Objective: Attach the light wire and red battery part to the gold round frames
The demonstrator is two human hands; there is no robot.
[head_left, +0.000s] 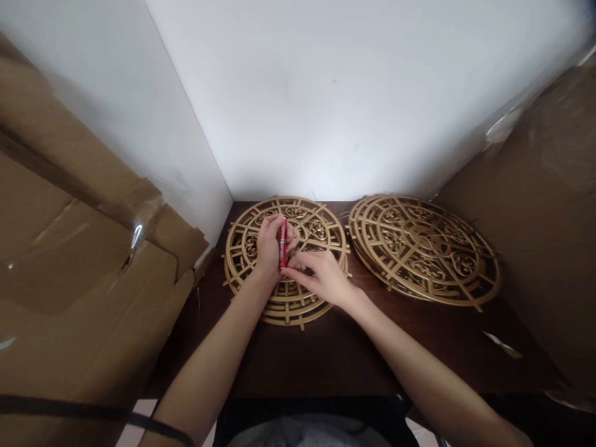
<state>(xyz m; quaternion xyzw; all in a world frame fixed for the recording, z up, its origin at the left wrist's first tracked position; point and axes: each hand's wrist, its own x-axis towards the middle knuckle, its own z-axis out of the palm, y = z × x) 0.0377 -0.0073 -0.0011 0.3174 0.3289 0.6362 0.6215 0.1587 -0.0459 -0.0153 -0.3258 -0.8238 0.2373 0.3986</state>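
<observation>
My left hand (269, 243) is closed around a small red tube (282, 246) with a pale band, held lengthwise away from me. What kind of tube it is, I cannot make out. Thumb and fingers of my right hand (320, 272) are pinched at the tube's near end. Both hands are above a stack of round gold openwork metal pieces (302, 313), with spokes, rings and scrollwork. The hands cover part of the stack's middle and left side.
A second stack of gold round pieces (426, 248) lies to the right on the dark brown table (307, 366). A small pointed tool (501, 344) rests near the right front. Cardboard stands on the left (88, 261) and right (535, 186). A white wall (335, 112) rises behind.
</observation>
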